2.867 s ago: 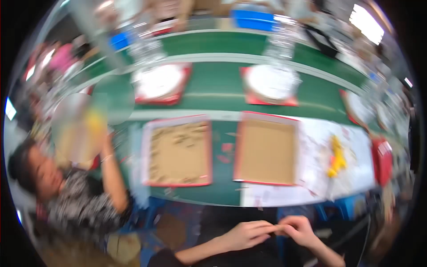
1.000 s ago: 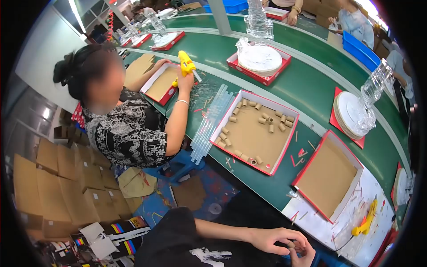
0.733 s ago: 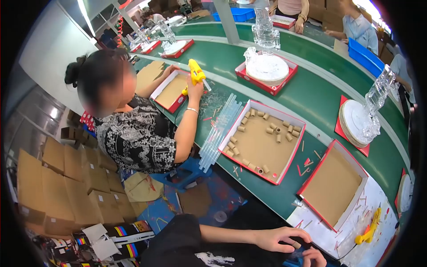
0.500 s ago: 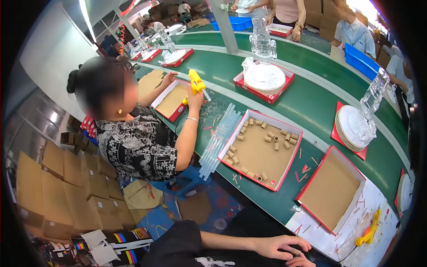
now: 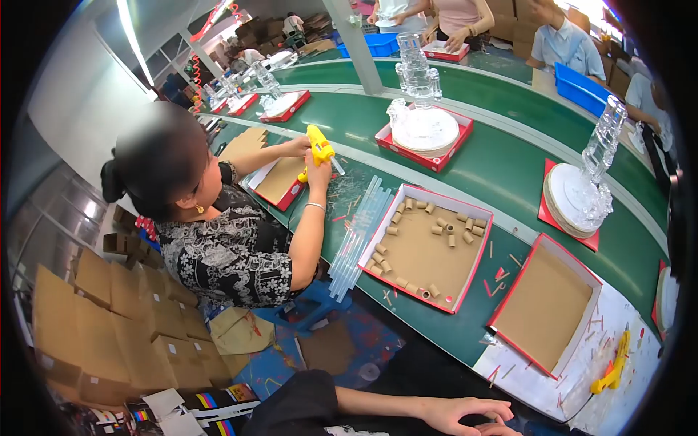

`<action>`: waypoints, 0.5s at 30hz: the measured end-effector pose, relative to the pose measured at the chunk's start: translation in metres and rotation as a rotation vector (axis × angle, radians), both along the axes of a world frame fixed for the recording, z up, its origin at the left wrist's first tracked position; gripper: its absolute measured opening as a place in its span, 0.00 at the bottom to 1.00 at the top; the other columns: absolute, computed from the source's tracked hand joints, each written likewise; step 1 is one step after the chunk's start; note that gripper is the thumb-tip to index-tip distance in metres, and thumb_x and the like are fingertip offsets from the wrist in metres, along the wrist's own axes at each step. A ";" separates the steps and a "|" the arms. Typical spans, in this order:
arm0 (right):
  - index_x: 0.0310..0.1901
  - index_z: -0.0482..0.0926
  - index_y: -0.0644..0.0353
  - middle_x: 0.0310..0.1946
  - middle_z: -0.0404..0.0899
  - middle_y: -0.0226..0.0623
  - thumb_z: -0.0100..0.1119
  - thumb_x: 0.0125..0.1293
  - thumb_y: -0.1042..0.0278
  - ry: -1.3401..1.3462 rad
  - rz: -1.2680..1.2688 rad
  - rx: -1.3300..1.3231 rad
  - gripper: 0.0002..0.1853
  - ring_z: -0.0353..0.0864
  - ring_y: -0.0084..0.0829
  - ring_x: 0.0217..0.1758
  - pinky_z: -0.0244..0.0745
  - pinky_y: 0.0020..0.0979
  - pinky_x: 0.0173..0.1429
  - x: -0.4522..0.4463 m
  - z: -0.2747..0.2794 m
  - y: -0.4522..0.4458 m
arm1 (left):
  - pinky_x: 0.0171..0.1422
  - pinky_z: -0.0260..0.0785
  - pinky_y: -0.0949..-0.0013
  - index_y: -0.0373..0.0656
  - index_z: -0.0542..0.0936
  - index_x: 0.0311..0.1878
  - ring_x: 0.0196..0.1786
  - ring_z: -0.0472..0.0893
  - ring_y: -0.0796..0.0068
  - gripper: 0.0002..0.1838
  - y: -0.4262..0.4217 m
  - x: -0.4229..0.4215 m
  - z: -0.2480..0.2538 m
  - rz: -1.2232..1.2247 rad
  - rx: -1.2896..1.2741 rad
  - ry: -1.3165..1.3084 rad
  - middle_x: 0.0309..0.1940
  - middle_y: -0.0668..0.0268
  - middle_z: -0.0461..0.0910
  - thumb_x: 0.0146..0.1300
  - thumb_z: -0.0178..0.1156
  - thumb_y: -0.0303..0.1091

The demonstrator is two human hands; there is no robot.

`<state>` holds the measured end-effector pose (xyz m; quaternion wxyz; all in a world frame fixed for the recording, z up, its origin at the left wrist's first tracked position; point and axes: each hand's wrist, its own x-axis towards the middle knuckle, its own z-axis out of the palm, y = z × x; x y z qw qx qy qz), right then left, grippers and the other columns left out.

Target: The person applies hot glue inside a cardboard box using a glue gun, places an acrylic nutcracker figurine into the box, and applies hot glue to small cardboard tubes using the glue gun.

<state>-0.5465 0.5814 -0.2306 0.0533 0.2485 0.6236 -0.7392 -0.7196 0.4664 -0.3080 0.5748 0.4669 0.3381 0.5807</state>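
Observation:
At the bottom edge, my left hand (image 5: 465,414) rests low in front of the table with its fingers loosely spread, holding nothing. Just beneath it a small part of my right hand (image 5: 499,430) shows; its fingers are mostly cut off by the frame. Nearest to both hands is a shallow red-and-white box lid (image 5: 545,309) with a bare brown inside, lying on the table. A yellow glue gun (image 5: 615,367) lies to its right on a white sheet (image 5: 502,360).
Another box lid (image 5: 429,254) holds several short cardboard tubes (image 5: 437,229). Clear glue sticks (image 5: 360,236) lie beside it. A co-worker (image 5: 225,232) on the left holds a yellow glue gun (image 5: 318,145) over a box. Boxes with clear ornaments (image 5: 425,129) stand on the green conveyor (image 5: 502,156).
The view has shifted slightly. The co-worker's left hand has moved in close to the glue gun, and their head has turned. My hands sit slightly lower in view, in much the same pose.

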 end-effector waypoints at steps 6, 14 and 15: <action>0.44 0.79 0.68 0.44 0.80 0.40 0.58 0.60 0.77 0.098 0.033 0.065 0.11 0.77 0.28 0.49 0.71 0.29 0.55 0.002 0.003 0.000 | 0.79 0.45 0.51 0.38 0.67 0.65 0.79 0.48 0.51 0.28 -0.003 -0.002 -0.006 -0.049 0.074 0.051 0.67 0.53 0.65 0.64 0.59 0.39; 0.46 0.78 0.69 0.53 0.78 0.48 0.59 0.61 0.76 0.049 0.191 0.117 0.12 0.76 0.33 0.57 0.69 0.31 0.59 0.009 -0.001 0.004 | 0.74 0.55 0.53 0.38 0.67 0.64 0.75 0.57 0.54 0.28 -0.006 -0.008 0.006 -0.087 0.007 0.014 0.64 0.52 0.67 0.64 0.60 0.37; 0.46 0.78 0.70 0.56 0.76 0.50 0.59 0.61 0.75 0.046 0.266 0.150 0.12 0.74 0.35 0.60 0.68 0.33 0.61 0.008 -0.003 0.007 | 0.71 0.61 0.55 0.37 0.67 0.64 0.73 0.61 0.57 0.27 -0.006 -0.010 0.010 -0.143 -0.050 -0.047 0.63 0.53 0.68 0.64 0.59 0.36</action>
